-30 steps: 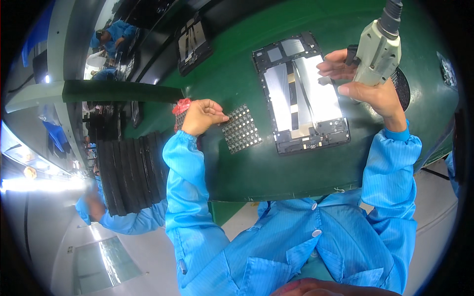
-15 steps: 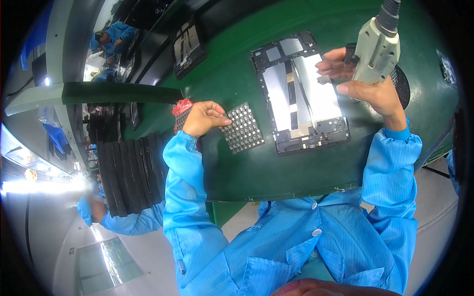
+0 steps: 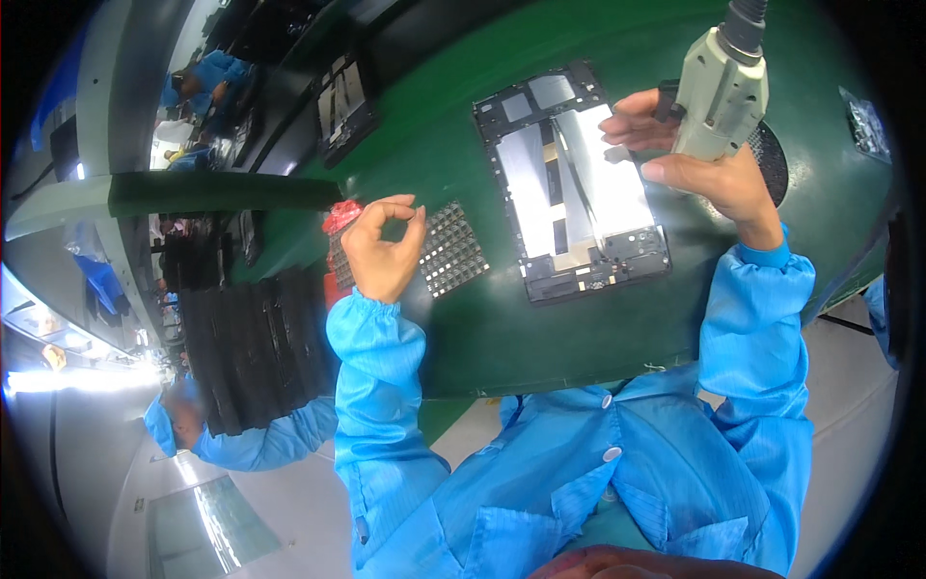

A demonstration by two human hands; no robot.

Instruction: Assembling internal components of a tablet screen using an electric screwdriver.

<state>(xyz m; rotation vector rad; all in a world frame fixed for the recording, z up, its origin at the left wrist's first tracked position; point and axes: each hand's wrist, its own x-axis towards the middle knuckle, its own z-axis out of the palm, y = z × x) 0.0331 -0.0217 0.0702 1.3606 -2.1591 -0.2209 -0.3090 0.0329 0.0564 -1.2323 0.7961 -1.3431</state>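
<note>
My left hand (image 3: 383,249) is raised just left of a tray of small metal parts (image 3: 453,249). Its thumb and forefinger curl together in a pinch, and anything between the tips is too small to make out. In my right hand (image 3: 719,183) is a cream electric screwdriver (image 3: 721,92) with a grey cable, its lower end hidden by the hand. The fingers of that hand reach over the right edge of an opened tablet-like device (image 3: 584,253), with silver plates in a black frame, lying on the green table (image 3: 463,352).
A red-wrapped bundle (image 3: 344,214) sits behind my left wrist. Black padded slabs (image 3: 256,352) stand at the left, and another device (image 3: 344,111) lies at the far left. Beyond my right hand are a round black mesh piece (image 3: 769,164) and a clear bag (image 3: 865,124). Co-workers sit at left.
My left hand has drawn back from the tray's edge and turned upward into a pinch. My right hand keeps the screwdriver beside the device. The whole view has shifted slightly.
</note>
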